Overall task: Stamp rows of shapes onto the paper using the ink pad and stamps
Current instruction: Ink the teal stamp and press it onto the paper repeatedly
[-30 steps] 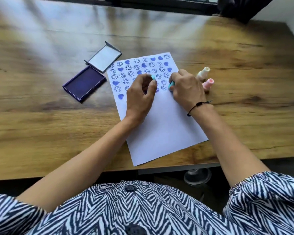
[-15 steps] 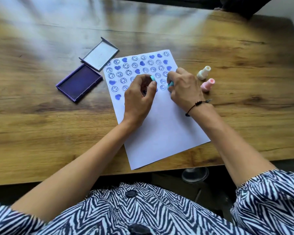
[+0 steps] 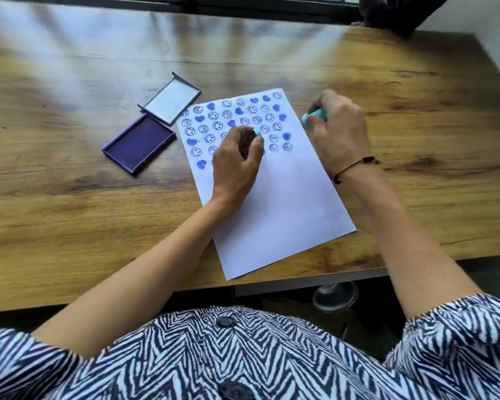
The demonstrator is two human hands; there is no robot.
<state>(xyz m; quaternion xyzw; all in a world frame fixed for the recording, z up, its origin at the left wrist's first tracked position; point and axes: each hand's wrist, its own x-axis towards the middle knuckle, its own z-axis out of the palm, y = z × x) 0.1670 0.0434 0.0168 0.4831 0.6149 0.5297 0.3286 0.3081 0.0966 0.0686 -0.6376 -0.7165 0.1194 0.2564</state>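
Observation:
A white sheet of paper point(image 3: 283, 203) lies on the wooden table, its upper part covered with rows of blue smiley faces and hearts. My left hand point(image 3: 237, 166) presses down on the stamped rows, pinching a small teal stamp point(image 3: 257, 132) whose top shows between the fingers. My right hand point(image 3: 339, 131) sits just off the paper's right edge, holding a second teal stamp point(image 3: 313, 116) tilted on its side. The open purple ink pad point(image 3: 140, 142) lies left of the paper, apart from both hands.
The ink pad's grey lid point(image 3: 172, 99) stands hinged open behind it. The table's front edge point(image 3: 156, 295) runs close to my body. A round chair or stand base point(image 3: 335, 295) shows below the table. The two stamps formerly right of the paper are hidden by my right hand.
My right hand has moved right, off the paper, carrying its teal stamp. My left hand stays on the stamped rows. The view has shifted slightly.

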